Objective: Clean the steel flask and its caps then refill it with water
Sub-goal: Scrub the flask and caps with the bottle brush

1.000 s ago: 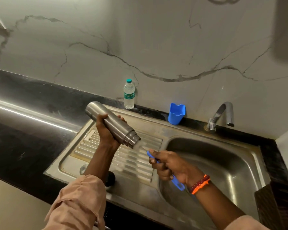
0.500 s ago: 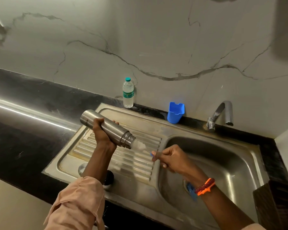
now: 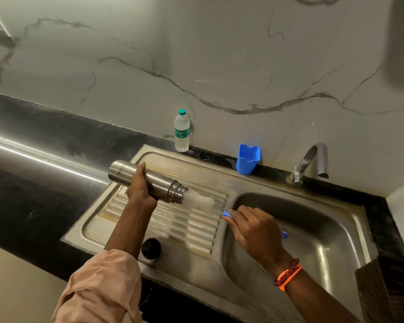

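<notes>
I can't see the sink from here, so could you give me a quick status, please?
Left hand grips steel flask, tilted over drainboard. Right hand holds bottle brush, bristles at flask mouth. Nothing in the way.

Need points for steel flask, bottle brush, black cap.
steel flask [image 3: 160, 183], head view, on its bare body near the neck
bottle brush [image 3: 201, 199], head view, on the white bristles
black cap [image 3: 151, 248], head view, on its top

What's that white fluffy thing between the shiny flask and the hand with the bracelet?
The head view shows white brush bristles sticking out of the flask mouth, reaching toward the right hand.
</notes>
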